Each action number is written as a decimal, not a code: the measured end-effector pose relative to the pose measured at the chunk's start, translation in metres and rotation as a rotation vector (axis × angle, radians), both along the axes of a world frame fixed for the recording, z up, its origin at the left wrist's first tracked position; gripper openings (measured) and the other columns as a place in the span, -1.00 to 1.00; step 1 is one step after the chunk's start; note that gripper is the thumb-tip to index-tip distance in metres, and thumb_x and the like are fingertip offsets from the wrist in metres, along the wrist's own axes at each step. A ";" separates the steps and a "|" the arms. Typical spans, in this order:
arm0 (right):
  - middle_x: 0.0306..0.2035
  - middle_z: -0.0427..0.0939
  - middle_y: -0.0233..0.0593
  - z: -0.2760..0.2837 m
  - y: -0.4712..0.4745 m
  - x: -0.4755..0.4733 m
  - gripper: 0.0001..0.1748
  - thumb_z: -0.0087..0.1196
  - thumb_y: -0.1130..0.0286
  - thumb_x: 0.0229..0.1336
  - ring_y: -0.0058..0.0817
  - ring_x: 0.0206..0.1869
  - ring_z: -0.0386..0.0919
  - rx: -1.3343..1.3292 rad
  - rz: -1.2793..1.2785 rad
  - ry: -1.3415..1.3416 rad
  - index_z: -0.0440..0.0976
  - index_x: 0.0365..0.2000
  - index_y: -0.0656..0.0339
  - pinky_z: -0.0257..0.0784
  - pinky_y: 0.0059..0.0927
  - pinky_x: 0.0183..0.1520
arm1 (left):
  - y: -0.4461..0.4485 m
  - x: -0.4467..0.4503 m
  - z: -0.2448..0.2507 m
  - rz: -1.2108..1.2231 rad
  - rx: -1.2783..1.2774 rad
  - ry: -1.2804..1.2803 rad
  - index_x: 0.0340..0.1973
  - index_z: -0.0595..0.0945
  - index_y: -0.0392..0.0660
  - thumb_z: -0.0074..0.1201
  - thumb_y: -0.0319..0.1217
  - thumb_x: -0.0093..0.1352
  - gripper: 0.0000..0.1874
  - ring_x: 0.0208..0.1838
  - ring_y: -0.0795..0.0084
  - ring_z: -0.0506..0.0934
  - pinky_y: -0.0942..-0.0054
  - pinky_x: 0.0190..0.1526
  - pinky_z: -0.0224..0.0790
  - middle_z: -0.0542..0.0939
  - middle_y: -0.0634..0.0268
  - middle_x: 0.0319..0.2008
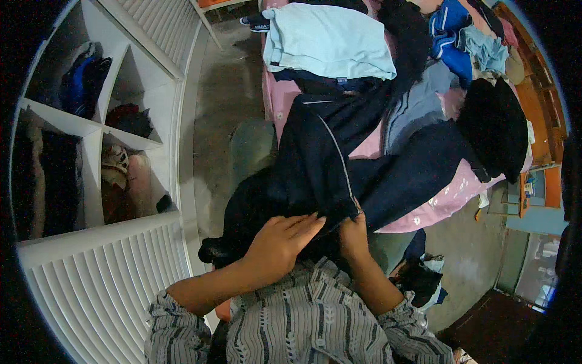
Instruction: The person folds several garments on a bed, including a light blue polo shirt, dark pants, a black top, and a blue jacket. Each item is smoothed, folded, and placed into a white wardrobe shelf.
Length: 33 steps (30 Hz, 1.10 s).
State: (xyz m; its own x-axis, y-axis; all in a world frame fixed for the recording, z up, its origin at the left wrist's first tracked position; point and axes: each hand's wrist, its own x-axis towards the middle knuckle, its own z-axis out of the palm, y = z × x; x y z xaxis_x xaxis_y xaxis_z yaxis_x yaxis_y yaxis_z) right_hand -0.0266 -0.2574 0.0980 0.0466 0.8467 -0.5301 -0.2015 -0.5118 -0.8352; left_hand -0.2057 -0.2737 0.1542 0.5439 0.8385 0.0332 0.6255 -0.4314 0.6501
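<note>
Dark navy trousers (pixel 313 159) with a thin white piping line lie across my lap and the edge of the bed. One leg stretches away to the right over the pink bedsheet. My right hand (pixel 354 236) pinches the cloth near the lower end of the piping. Beside it, my left hand (pixel 286 241) rests on the dark fabric with its fingers stretched out, gripping nothing that I can see. Just beyond the trousers, a folded light blue garment (pixel 332 41) sits on top of darker folded clothes (pixel 336 82).
A white wardrobe (pixel 179 136) with louvred doors and clothes-filled cubbies stands at left. On the pink sheet (pixel 427 209) lie grey-blue clothes (pixel 413 109), a black garment (pixel 493 127) and blue clothing (pixel 450 41). More clothes (pixel 418 277) are piled low at right, near the floor (pixel 468 255).
</note>
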 end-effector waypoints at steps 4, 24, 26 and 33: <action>-0.09 0.53 -0.26 -0.005 -0.006 0.014 -0.49 -0.21 0.67 0.11 -0.49 -0.11 0.50 -0.006 0.040 0.055 0.35 0.11 0.27 0.40 -0.49 0.00 | -0.004 -0.002 0.004 0.016 -0.111 -0.004 0.23 0.36 -0.17 -0.05 -0.63 0.17 -0.36 0.16 0.08 0.44 0.17 0.17 0.19 0.44 0.03 0.18; 0.14 0.44 -0.12 0.032 0.037 0.091 -0.50 -0.14 0.14 0.27 -0.17 0.16 0.40 0.066 -0.424 0.480 0.39 0.09 0.24 0.26 -0.12 0.27 | -0.022 -0.067 0.007 0.557 -0.422 -0.387 -0.07 0.52 -0.18 -0.01 -0.54 0.21 -0.66 0.01 0.12 0.52 0.25 0.12 0.29 0.59 0.05 -0.09; 0.12 0.45 -0.10 0.035 0.044 0.098 -0.52 -0.15 0.15 0.28 -0.19 0.16 0.40 0.039 -0.393 0.561 0.41 0.06 0.24 0.27 -0.11 0.26 | -0.019 -0.066 0.005 0.647 -0.610 -0.415 -0.10 0.53 -0.17 -0.02 -0.44 0.26 -0.71 0.00 0.16 0.53 0.26 0.10 0.31 0.60 0.09 -0.09; 0.18 0.34 0.04 0.060 0.032 0.052 -0.21 -0.08 -0.09 0.24 -0.20 0.15 0.39 0.356 0.034 0.504 0.04 0.29 0.20 0.27 -0.16 0.21 | 0.019 -0.055 0.022 0.975 -1.190 -1.566 -0.02 0.55 -0.23 -0.01 -0.21 0.31 -0.58 -0.01 0.13 0.55 0.19 0.17 0.33 0.62 0.10 -0.11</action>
